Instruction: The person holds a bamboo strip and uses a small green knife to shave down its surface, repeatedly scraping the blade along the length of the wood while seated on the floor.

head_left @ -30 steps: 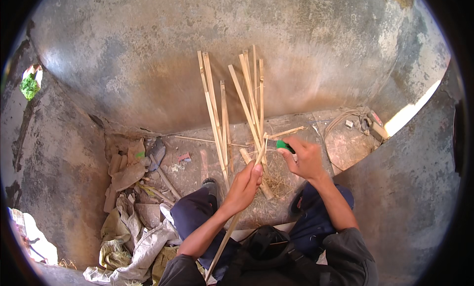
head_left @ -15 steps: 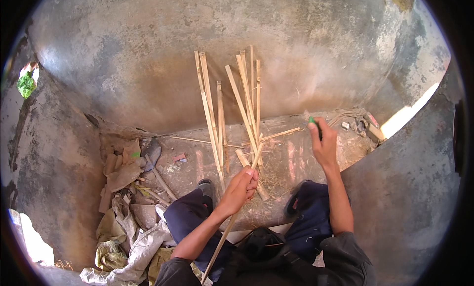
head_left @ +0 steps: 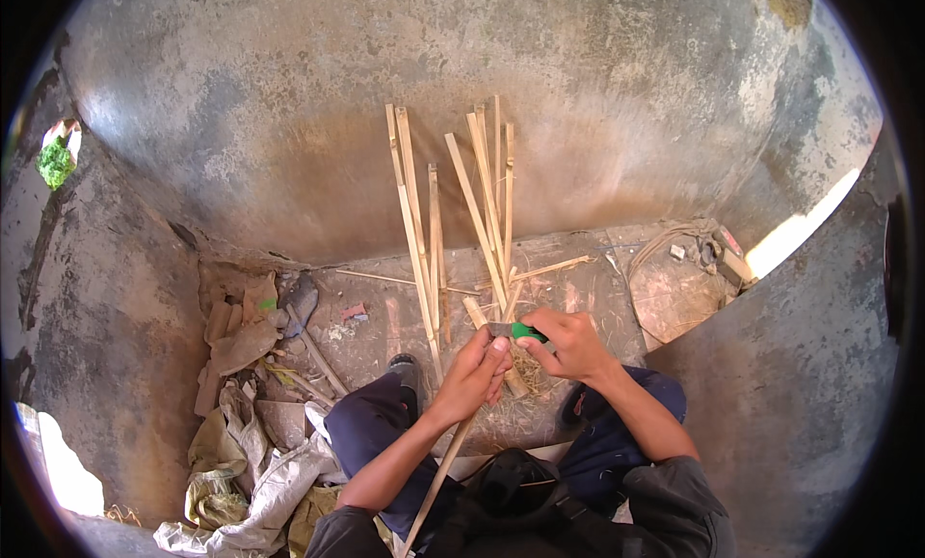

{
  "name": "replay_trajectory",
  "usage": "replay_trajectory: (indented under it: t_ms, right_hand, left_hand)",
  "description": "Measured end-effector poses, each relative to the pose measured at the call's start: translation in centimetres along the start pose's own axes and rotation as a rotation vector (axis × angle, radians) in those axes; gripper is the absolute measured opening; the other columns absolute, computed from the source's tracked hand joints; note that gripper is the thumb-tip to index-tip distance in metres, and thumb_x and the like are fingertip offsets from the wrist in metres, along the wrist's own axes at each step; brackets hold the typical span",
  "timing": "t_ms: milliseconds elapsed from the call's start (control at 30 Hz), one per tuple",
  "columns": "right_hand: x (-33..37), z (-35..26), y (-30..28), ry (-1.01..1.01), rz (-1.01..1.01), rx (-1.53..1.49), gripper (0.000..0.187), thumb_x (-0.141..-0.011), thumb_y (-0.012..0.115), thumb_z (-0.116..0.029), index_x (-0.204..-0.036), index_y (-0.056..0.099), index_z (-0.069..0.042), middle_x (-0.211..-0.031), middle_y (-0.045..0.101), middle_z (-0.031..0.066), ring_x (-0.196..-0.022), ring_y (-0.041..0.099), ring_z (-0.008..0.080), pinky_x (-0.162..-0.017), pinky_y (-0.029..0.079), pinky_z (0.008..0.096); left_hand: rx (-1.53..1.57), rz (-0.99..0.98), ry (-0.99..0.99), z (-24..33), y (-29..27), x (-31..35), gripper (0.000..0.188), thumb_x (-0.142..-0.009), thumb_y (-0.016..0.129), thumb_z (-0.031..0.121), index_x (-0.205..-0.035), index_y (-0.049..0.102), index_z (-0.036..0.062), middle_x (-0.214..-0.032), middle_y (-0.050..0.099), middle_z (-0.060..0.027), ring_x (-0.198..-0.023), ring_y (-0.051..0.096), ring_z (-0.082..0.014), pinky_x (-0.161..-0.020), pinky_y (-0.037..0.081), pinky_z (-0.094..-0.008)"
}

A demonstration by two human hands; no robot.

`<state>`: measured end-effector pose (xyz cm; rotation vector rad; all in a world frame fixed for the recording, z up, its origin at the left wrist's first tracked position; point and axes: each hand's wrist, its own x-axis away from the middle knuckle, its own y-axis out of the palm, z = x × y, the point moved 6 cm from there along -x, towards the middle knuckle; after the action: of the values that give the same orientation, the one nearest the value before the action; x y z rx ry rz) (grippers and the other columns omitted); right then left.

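Observation:
My left hand [head_left: 470, 375] is closed round a long bamboo strip [head_left: 436, 486], which slants from my lap up between my knees. In my right hand [head_left: 570, 346] is a knife with a green handle [head_left: 529, 333]. Its short blade lies against the strip, just beyond the left thumb. The two hands are close together, almost touching. On the ground beneath them lies a thick bamboo piece [head_left: 518, 383], partly hidden by the left hand.
Several bamboo strips [head_left: 485, 197] lean on the grey wall [head_left: 318, 124] ahead, in two groups. Crumpled sacks [head_left: 279, 491] and rubble [head_left: 231, 341] lie at left. Shavings [head_left: 535, 365] litter the ground. A coiled cord [head_left: 641, 254] lies at far right.
My right hand has come in leftward and down with the knife, from out at the right to the strip by my left hand. The left hand has kept its hold and barely moved.

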<state>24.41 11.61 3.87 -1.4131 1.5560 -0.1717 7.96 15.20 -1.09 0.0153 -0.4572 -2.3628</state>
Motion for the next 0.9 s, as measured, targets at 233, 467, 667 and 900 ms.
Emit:
replay_trajectory:
  t_ms: [233, 467, 667, 900]
  right_hand:
    - [-0.3, -0.9, -0.6, 0.007, 0.007, 0.021, 0.020, -0.097, 0.078, -0.024, -0.106, 0.073, -0.007, -0.091, 0.074, 0.0103, -0.072, 0.074, 0.0311, -0.061, 0.056, 0.0395]
    - [-0.1, -1.3, -1.7, -0.026, 0.075, 0.096, 0.020, -0.093, 0.081, -0.019, -0.104, 0.073, -0.004, -0.088, 0.073, 0.0098, -0.070, 0.073, 0.0300, -0.060, 0.056, 0.0377]
    - [0.5, 1.5, -4.1, 0.028, 0.218, 0.198, 0.021, -0.100, 0.076, -0.025, -0.109, 0.076, -0.006, -0.089, 0.076, 0.0115, -0.071, 0.074, 0.0305, -0.060, 0.056, 0.0404]
    - [2.2, 9.0, -14.2, 0.470, 0.524, 0.216, 0.025, -0.107, 0.067, -0.024, -0.112, 0.072, 0.000, -0.078, 0.069, 0.0159, -0.063, 0.065, 0.0306, -0.061, 0.051, 0.0377]
  left_hand:
    - [-0.110, 0.075, 0.086, -0.1, 0.1, 0.3, 0.029, -0.119, 0.051, 0.032, -0.107, 0.045, 0.0067, -0.075, 0.048, 0.0028, -0.058, 0.042, -0.0029, -0.050, 0.038, -0.0261]
    - [-0.353, 0.178, 0.229, 0.8, 0.7, 0.1, 0.032, -0.118, 0.053, 0.027, -0.101, 0.049, 0.0006, -0.072, 0.055, -0.0070, -0.065, 0.056, -0.0107, -0.057, 0.044, -0.0323]
    - [-0.448, 0.154, 0.173, 1.2, 1.6, -0.1, 0.029, -0.118, 0.052, 0.028, -0.109, 0.053, 0.0002, -0.074, 0.058, -0.0110, -0.071, 0.063, -0.0167, -0.067, 0.050, -0.0359]
    - [-0.409, 0.064, 0.120, -0.8, 2.0, 0.9, 0.026, -0.118, 0.054, 0.027, -0.112, 0.053, 0.0020, -0.078, 0.059, -0.0085, -0.072, 0.060, -0.0147, -0.066, 0.048, -0.0339]
